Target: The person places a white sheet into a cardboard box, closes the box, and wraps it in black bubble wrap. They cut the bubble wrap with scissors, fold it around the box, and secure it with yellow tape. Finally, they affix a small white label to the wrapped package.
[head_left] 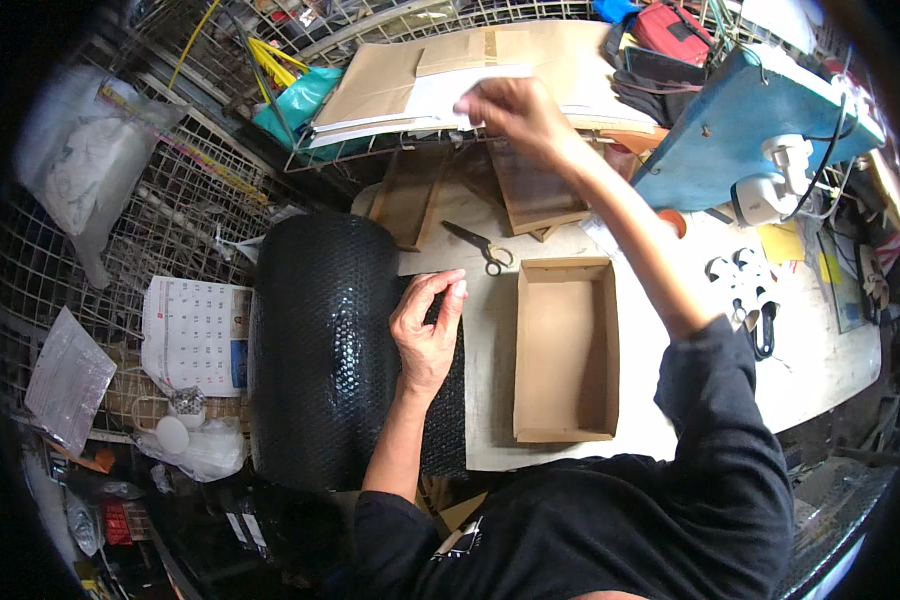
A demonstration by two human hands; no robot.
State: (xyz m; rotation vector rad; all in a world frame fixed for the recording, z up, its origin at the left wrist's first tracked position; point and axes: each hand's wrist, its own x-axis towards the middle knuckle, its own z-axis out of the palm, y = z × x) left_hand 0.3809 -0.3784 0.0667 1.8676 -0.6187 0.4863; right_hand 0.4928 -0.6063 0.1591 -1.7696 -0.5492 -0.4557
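Note:
My left hand (pixel 428 335) is beside the black bubble wrap roll (pixel 322 330), above the loose wrap at its right edge. Its thumb and forefinger come together at the tips; whatever they may pinch does not show. Up and to the right, my right hand (pixel 518 118) is raised before the flat cardboard sheets (pixel 380 85). Its fingers are curled in and slightly blurred, so anything in them cannot be made out. An open, shallow brown cardboard box (pixel 567 350) sits on the table between my arms, touched by neither hand. Scissors (pixel 492 258) lie just beyond my left hand.
Wooden trays (pixel 535 190) stand at the back of the white table (pixel 660 400). On the right are a blue panel (pixel 740 140), a white camera (pixel 765 195) and black-and-white parts (pixel 755 300). A wire grid wall with a calendar (pixel 195 335) borders the left.

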